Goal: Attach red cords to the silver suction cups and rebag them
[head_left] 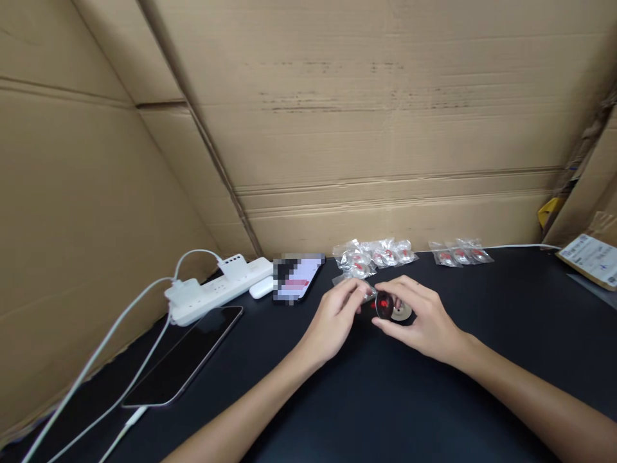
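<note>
My right hand (418,316) grips a small dark round disc with red marks (384,305) by its edge, between thumb and fingers, tilted upright. Close beside it, my left hand (339,315) has its thumb and fingers pinched together near a bit of clear plastic (369,294). What these fingers hold is too small to make out. Partly covered by my right fingers is a pale round disc (402,313) with a small dark centre. Behind the hands lie several clear plastic packets (359,265) with silvery round pieces and red marks inside.
Three similar packets (461,254) lie farther right on the black table (366,405). On the left are a white power strip (216,292) with cables, a dark phone (186,357) and another lit phone (301,280). Cardboard walls (385,141) stand behind; a labelled parcel (590,260) lies right.
</note>
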`<act>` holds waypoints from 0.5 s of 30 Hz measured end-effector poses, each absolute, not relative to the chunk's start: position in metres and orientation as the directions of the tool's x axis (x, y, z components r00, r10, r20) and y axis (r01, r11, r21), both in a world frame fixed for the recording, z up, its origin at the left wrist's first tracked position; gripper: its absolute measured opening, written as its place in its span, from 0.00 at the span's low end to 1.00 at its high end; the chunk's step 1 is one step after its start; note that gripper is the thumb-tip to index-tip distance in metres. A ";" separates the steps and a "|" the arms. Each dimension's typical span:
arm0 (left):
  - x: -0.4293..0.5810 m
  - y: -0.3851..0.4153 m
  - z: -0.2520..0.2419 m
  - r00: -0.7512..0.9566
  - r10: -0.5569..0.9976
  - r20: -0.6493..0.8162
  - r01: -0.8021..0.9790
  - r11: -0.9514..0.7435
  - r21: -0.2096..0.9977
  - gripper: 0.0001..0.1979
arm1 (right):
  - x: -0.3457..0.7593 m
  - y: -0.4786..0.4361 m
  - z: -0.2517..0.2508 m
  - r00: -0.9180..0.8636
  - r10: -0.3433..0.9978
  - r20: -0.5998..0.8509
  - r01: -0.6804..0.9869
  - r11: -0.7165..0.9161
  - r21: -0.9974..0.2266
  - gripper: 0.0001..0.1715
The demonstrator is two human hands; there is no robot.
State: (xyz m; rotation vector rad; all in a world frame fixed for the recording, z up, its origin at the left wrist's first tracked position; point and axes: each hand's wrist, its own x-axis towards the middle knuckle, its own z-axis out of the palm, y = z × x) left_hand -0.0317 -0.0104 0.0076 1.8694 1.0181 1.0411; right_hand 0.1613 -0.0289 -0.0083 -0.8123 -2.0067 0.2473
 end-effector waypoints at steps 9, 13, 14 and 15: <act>-0.027 -0.014 0.004 0.426 0.847 0.317 0.410 -0.493 0.767 0.14 | 0.164 -0.026 -0.010 -0.445 0.630 0.636 0.458 0.771 -0.443 0.25; -0.032 -0.007 -0.005 0.465 0.855 0.229 0.494 -0.465 0.734 0.14 | 0.191 -0.004 -0.010 -0.341 0.714 0.611 0.638 0.653 -0.408 0.13; -0.033 -0.006 -0.006 0.463 0.856 0.230 0.541 -0.479 0.691 0.14 | 0.200 0.003 -0.012 -0.314 0.738 0.597 0.699 0.605 -0.380 0.12; -0.034 -0.005 -0.006 0.462 0.854 0.241 0.586 -0.497 0.639 0.14 | 0.208 0.009 -0.015 -0.297 0.764 0.572 0.751 0.557 -0.355 0.12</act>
